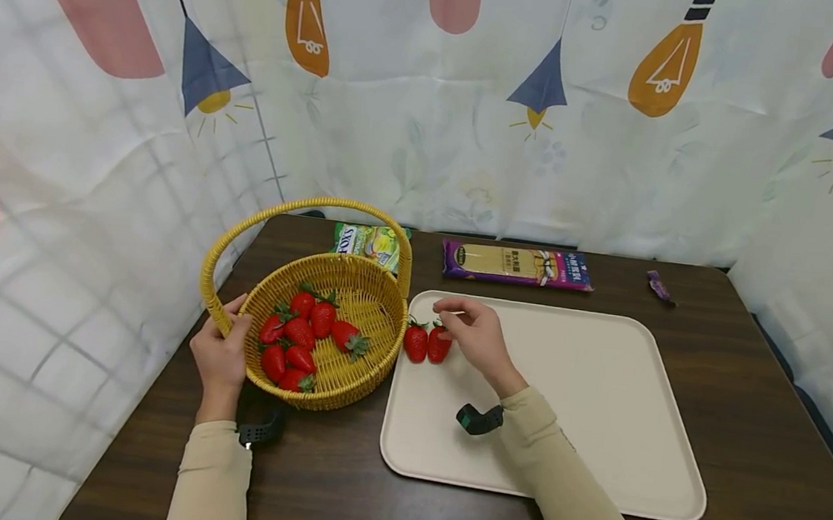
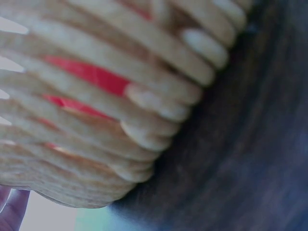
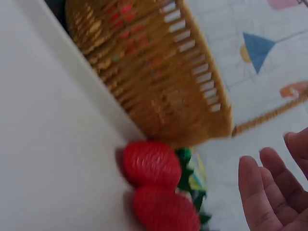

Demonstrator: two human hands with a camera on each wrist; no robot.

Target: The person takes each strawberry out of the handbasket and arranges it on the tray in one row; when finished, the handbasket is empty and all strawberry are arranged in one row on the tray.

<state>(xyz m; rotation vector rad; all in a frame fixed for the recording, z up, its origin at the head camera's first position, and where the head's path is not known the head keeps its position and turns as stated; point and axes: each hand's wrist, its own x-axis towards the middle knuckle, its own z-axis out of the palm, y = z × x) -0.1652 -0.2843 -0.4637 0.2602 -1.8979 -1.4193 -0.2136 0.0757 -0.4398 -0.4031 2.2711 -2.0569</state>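
Note:
At the left of the table, my left hand (image 1: 220, 358) grips the rim of a yellow woven basket (image 1: 328, 400) beside the foot of its tall handle. Several red strawberries (image 1: 299, 333) with green leaves lie inside, mostly toward the left. Two more strawberries (image 1: 415, 343) sit side by side on the left edge of a cream tray (image 1: 584, 393). My right hand (image 1: 482, 339) hovers just over them, fingers loosely bent and holding nothing. The right wrist view shows the bare fingers (image 3: 250, 183) apart from the pair. Close up in the left wrist view is the basket's weave (image 2: 110, 53), red showing through its gaps.
Behind the basket lies a green snack packet (image 1: 369, 243), partly hidden by the handle. A long purple packet (image 1: 517, 265) rests beyond the tray, and a small purple wrapped candy (image 1: 660, 288) is at the back right. A patterned curtain (image 1: 414, 126) hangs behind the dark wooden table (image 1: 334, 486).

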